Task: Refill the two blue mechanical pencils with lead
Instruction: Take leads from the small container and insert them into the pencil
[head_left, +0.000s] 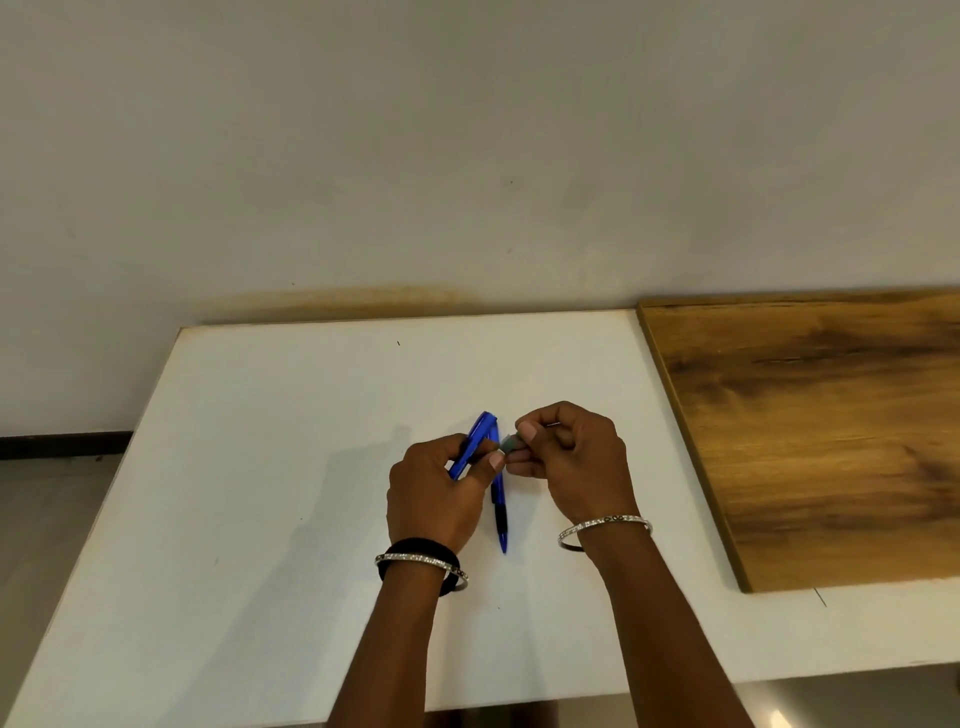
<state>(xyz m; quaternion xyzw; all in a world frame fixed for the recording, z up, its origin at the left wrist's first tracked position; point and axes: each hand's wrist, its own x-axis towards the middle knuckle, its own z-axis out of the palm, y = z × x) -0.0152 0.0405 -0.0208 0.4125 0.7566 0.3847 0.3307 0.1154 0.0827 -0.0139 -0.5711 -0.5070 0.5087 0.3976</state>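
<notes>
My left hand (439, 488) grips one blue mechanical pencil (474, 441), its upper end sticking up past the fingers. A second blue pencil (500, 512) with a black grip points down toward me just right of that hand; I cannot tell whether it lies on the white table (260, 467) or is held. My right hand (571, 457) pinches a small grey-green lead case (509, 443) right beside the top of the pencils. The thumbs of both hands nearly touch at the case.
A brown wooden board (810, 431) lies on the right part of the table. A pale wall (415, 156) stands right behind the table's far edge. The floor shows at the left beyond the table edge.
</notes>
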